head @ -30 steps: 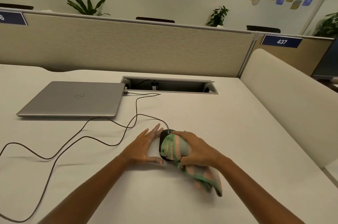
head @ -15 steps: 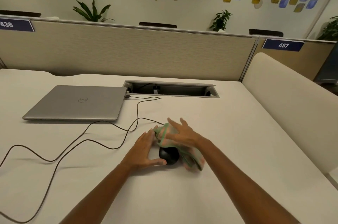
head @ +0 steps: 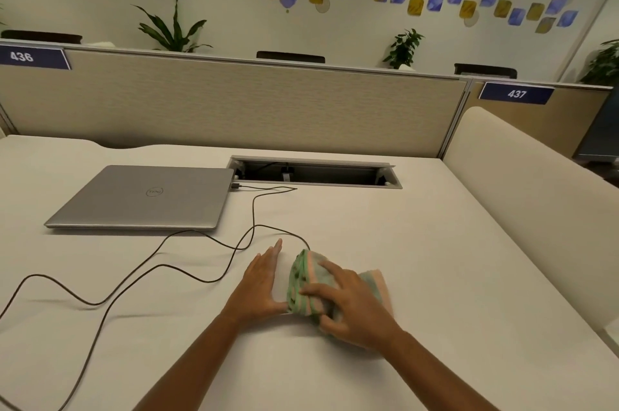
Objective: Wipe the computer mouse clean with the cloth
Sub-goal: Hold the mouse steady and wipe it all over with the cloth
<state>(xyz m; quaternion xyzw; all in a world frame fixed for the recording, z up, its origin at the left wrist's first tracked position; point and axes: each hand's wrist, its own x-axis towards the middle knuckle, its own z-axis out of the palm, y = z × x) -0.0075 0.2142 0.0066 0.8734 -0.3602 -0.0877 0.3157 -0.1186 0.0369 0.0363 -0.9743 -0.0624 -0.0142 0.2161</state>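
on the desk (head: 435,276), right hand (head: 355,306) presses cloth (head: 303,283) down.

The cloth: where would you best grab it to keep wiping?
Probably from above, palm down on the bunched middle of the cloth, as the right hand does. It is draped over a hump, presumably the hidden mouse, so pressing from on top pins it. The left hand braces the left side, leaving the top and right free.

Closed silver laptop (head: 144,197) lies on the white desk (head: 435,259).
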